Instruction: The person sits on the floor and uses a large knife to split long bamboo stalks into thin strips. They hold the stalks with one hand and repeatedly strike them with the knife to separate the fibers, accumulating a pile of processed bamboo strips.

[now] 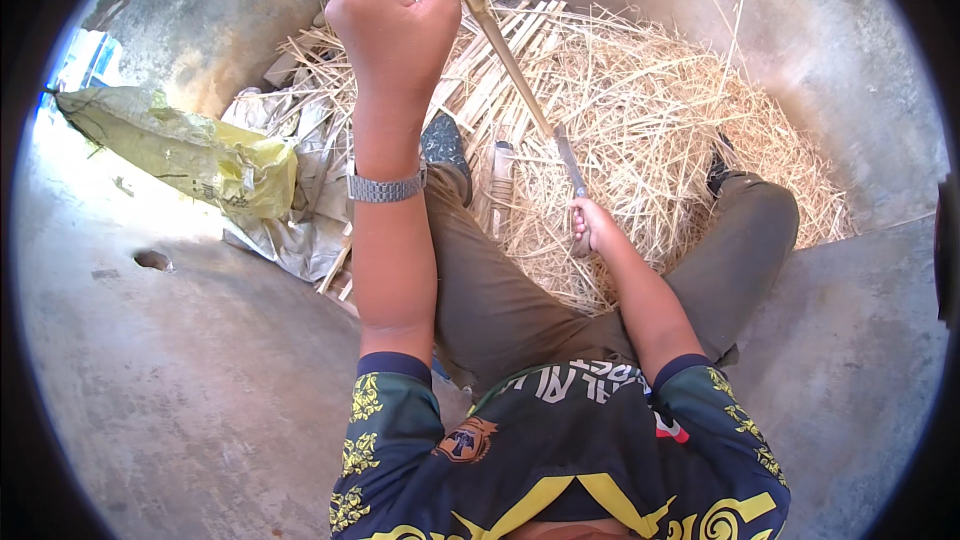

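Note:
My left hand (398,15) is raised at the top of the head view, its fingers curled and partly cut off by the edge. It grips a long, thin bamboo strip (508,62) that slants down to the right. In my right hand (594,228), lower and between my knees, is the handle of a knife (569,160). The knife's blade points up and meets the lower end of the strip. A short bamboo piece (501,185) is beside my left leg, left of the knife.
Loose straw-like shavings (650,110) are heaped around my feet, with split bamboo strips (525,25) at the back. On the left, a yellowish sack (200,155) lies by a grey crumpled sheet (310,240). A curved concrete wall (830,50) surrounds the heap.

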